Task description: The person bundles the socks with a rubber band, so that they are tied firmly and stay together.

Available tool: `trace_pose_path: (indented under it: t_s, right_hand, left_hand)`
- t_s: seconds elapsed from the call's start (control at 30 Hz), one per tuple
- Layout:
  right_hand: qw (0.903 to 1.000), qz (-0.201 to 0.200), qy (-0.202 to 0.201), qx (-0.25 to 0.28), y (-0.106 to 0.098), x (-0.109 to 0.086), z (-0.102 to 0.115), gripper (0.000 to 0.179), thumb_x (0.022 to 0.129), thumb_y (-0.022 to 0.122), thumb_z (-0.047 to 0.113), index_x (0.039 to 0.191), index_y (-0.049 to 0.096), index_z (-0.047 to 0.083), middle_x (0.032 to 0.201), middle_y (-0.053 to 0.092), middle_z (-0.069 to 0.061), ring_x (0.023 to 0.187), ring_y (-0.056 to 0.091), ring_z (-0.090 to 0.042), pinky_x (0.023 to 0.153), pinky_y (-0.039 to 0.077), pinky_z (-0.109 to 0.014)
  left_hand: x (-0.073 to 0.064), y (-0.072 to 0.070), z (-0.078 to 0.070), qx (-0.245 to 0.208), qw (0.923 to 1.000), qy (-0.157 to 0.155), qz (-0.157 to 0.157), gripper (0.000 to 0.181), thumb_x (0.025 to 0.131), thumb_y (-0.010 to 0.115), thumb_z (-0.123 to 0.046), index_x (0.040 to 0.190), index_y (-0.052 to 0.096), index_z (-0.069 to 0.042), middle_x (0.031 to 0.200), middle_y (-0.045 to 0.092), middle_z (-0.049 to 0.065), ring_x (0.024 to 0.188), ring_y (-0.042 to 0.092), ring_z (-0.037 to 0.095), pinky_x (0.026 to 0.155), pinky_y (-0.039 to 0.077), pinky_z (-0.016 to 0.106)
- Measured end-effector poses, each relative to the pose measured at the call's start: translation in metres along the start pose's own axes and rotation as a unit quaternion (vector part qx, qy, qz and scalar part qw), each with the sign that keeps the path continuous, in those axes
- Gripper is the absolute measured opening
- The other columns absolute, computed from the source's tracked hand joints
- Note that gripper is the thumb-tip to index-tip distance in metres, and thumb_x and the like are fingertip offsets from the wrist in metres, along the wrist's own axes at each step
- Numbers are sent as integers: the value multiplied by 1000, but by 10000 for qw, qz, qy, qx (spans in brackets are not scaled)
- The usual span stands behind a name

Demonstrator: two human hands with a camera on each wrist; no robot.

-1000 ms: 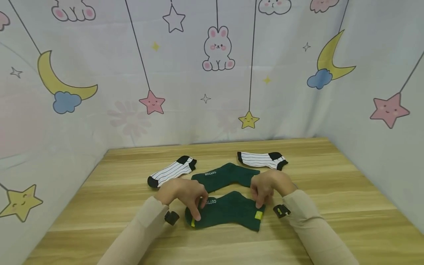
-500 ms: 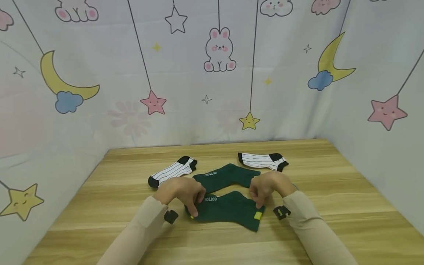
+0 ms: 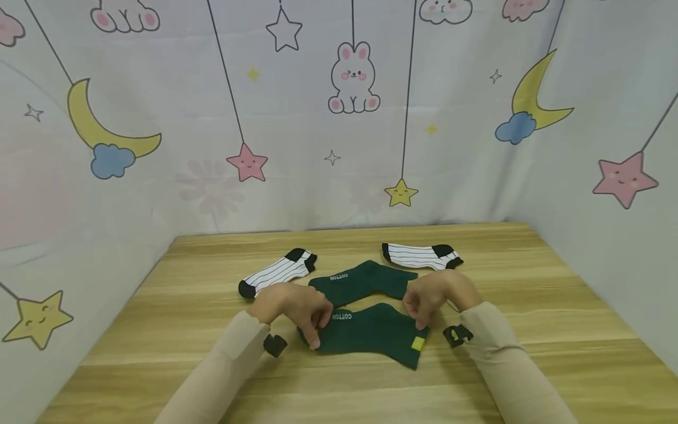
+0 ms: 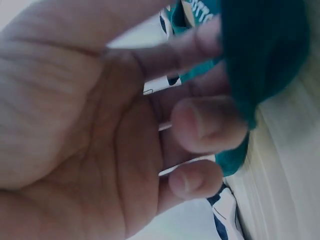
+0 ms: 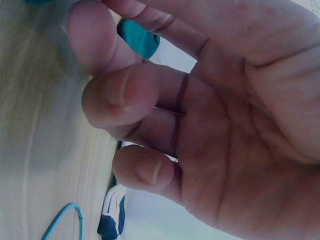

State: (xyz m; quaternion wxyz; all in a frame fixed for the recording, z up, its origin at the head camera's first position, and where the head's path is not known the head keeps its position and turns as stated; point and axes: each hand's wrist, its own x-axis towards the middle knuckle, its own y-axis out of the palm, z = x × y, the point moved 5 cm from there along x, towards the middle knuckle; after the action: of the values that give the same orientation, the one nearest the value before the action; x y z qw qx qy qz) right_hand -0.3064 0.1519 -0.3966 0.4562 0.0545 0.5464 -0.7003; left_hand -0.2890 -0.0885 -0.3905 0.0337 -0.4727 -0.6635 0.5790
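Observation:
A dark green ankle sock (image 3: 365,333) with COTTON lettering and a yellow tag lies nearest the person. My left hand (image 3: 299,306) pinches its toe end; in the left wrist view the green fabric (image 4: 265,50) hangs at the fingertips, lifted off the table. My right hand (image 3: 431,294) pinches the upper corner of the cuff beside the yellow tag (image 3: 418,343). In the right wrist view the other fingers (image 5: 120,97) are curled, and the pinch itself is mostly out of frame. Just behind lies a matching green sock (image 3: 365,281), flat.
Two white striped socks with black toes and heels lie farther back, one at left (image 3: 278,274) and one at right (image 3: 421,255). A thin blue cord loop (image 5: 62,220) shows near the right hand. Printed fabric walls (image 3: 296,200) bound the wooden table (image 3: 529,282).
The left hand has drawn up the near sock's toe, and the yellow toe stripe has gone from sight. Lately the sock and right hand have shifted slightly right.

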Motion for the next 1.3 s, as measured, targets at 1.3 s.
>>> trace_pose_path:
  t_s: [1.3]
  right_hand:
    - [9957, -68, -350, 855, -11, -18, -6, 17, 90, 71, 2, 83, 58, 10, 70, 53, 6, 57, 44, -7, 56, 37, -21]
  left_hand:
    - [-3, -7, -2, -195, 9982, 199, -524, 23, 87, 78, -9, 77, 58, -14, 61, 59, -5, 46, 49, 8, 55, 38, 21]
